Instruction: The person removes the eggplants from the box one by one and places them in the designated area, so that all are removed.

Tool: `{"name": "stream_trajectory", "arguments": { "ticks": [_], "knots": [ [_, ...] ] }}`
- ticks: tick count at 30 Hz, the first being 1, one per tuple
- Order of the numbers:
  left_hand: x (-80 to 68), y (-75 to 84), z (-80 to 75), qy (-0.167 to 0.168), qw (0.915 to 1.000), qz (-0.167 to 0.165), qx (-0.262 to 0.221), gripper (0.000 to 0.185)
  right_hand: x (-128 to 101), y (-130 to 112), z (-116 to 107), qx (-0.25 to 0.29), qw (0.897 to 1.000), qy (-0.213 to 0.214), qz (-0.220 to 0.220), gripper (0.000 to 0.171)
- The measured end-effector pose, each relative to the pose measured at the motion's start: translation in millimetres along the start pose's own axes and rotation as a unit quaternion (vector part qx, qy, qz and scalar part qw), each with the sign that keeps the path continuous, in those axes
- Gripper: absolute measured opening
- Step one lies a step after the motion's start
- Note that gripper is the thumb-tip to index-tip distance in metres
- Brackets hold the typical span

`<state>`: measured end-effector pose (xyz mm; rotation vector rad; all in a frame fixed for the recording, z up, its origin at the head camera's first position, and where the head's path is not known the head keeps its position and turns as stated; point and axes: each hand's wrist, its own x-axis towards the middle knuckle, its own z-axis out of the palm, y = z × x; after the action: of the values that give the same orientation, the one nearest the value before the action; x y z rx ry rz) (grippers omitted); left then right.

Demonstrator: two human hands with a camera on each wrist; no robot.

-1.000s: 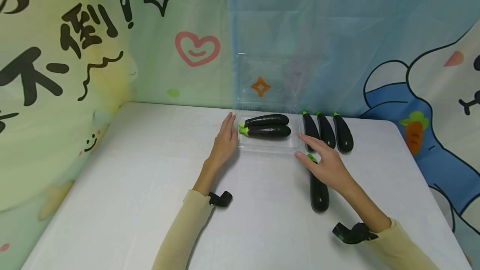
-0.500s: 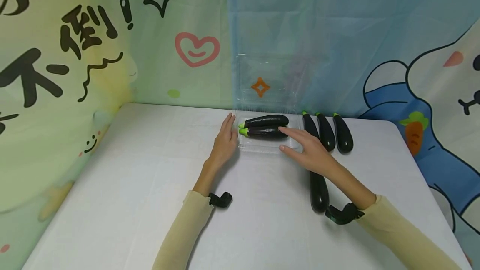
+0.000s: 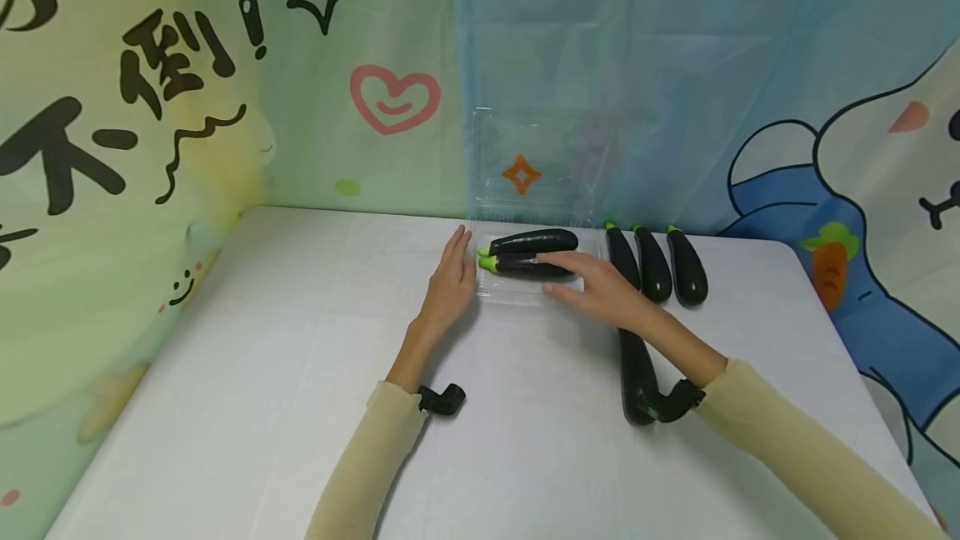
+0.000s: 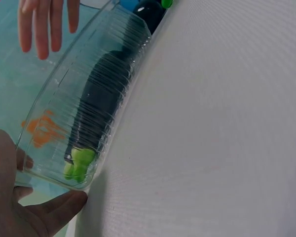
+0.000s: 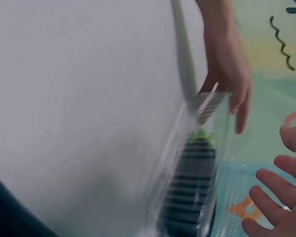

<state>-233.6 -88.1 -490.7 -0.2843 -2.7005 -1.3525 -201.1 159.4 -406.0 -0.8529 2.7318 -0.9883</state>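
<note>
A clear plastic clamshell box (image 3: 517,297) lies at the table's far side, its lid (image 3: 555,140) raised behind it. Inside, two dark eggplants lie side by side, a rear eggplant (image 3: 536,239) and a front eggplant (image 3: 513,266), green stems to the left. My left hand (image 3: 450,282) touches the box's left end, thumb and fingers extended, as the left wrist view also shows. Above the box's right half is my right hand (image 3: 600,286), fingers spread, holding nothing; it partly covers the front eggplant. In the right wrist view its fingers (image 5: 274,185) stand apart from the box.
To the box's right stand in a row a left eggplant (image 3: 620,250), a middle eggplant (image 3: 652,265) and a right eggplant (image 3: 687,269). Another eggplant (image 3: 636,365) lies nearer, under the right forearm. A printed cloth backdrop (image 3: 675,65) hangs behind the white table (image 3: 300,340).
My right hand has moved left, from the box's right edge to above the eggplants in it. My left hand, the box and the eggplants stay where they were.
</note>
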Motion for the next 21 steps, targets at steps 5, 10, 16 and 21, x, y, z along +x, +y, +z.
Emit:
{"name": "stream_trajectory", "arguments": {
  "ticks": [5, 10, 16, 21],
  "knots": [
    [-0.1, 0.7, -0.9, 0.0, 1.0, -0.003, 0.001, 0.052, 19, 10, 1, -0.018, 0.999, -0.041, -0.007, 0.051],
    [-0.2, 1.1, -1.3, 0.005, 1.0, -0.004, 0.0, 0.052, 38, 17, 2, -0.046, 0.996, -0.081, 0.006, 0.054],
    [1.2, -2.3, 1.8, 0.007, 1.0, 0.004, 0.003, 0.052, 53, 23, 5, -0.066, 0.992, -0.106, 0.012, 0.056],
    [1.1, -1.7, 1.1, 0.009, 0.9999, 0.005, 0.004, 0.052, 59, 27, 7, -0.069, 0.99, -0.118, 0.021, 0.056]
  ]
}}
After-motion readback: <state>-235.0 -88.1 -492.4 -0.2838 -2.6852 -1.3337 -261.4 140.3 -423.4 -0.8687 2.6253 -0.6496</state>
